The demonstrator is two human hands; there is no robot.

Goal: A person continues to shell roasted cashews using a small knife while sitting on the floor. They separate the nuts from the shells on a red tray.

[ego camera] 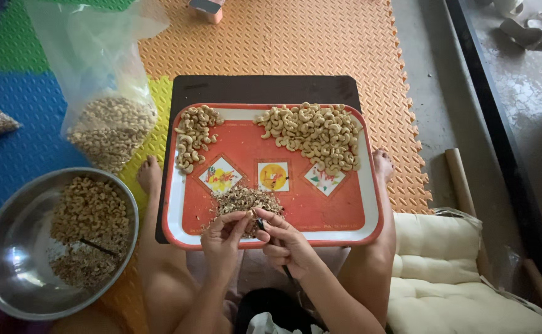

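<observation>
Working at the tray's (172, 185) near rim, left hand (224, 232) and right hand (283, 238) touch.

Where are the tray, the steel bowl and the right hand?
tray (187, 185), head view, white left rim.
steel bowl (11, 272), head view, bare inner wall.
right hand (283, 244), head view, back of hand.

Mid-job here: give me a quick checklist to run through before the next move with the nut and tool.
1. Nut gripped in left hand: ok, fingertips pinch it over the tray.
2. Tool in right hand: ok, dark handle runs under the palm.
3. Tool tip on the nut: cannot tell, fingers hide it.
4. Shell pile stays on tray: ok.
5. Peeled nuts kept apart from shells: ok.
6. Bowl within reach: ok, beside left knee.
</observation>
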